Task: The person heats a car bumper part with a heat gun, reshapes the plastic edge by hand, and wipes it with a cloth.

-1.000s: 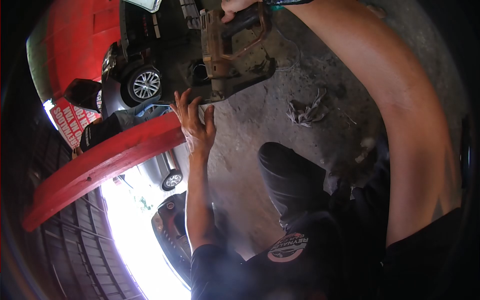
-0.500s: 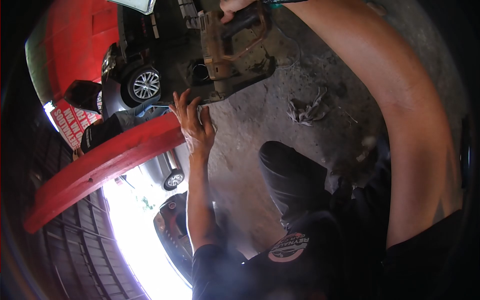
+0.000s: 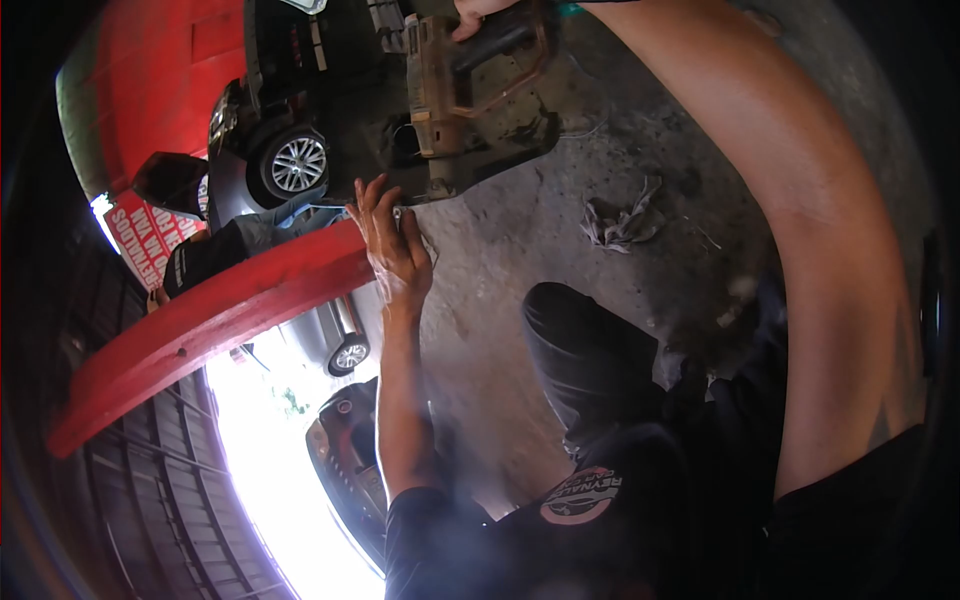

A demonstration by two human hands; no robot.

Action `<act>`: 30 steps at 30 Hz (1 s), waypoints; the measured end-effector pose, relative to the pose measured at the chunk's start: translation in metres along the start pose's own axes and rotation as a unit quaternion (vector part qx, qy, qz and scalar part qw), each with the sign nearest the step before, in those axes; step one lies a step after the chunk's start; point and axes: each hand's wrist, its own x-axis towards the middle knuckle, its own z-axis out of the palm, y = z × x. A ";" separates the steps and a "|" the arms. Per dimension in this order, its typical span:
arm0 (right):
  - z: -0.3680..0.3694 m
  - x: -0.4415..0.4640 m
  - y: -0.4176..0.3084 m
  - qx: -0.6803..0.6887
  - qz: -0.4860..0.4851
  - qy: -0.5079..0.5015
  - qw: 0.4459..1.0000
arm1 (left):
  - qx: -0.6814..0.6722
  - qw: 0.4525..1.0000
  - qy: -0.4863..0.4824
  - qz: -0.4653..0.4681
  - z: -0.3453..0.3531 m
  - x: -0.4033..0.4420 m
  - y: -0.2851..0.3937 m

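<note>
1 power tool near the red beam, looks hefty, rigid; take by dark handle, where right hand grips (partly cut off from here). Left hand, fingers spread, at beam's end.

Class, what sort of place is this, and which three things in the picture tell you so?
Probably a car repair workshop: there's an alloy car wheel, a grimy power tool and a shirt logo seeming to include CAR.

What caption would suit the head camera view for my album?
Right hand on a brown tool, open left hand at the end of a red beam, car wheel beyond.
</note>
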 end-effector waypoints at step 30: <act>0.003 -0.007 0.006 -0.009 0.005 -0.015 1.000 | 0.020 1.000 -0.024 0.001 -0.001 0.002 -0.001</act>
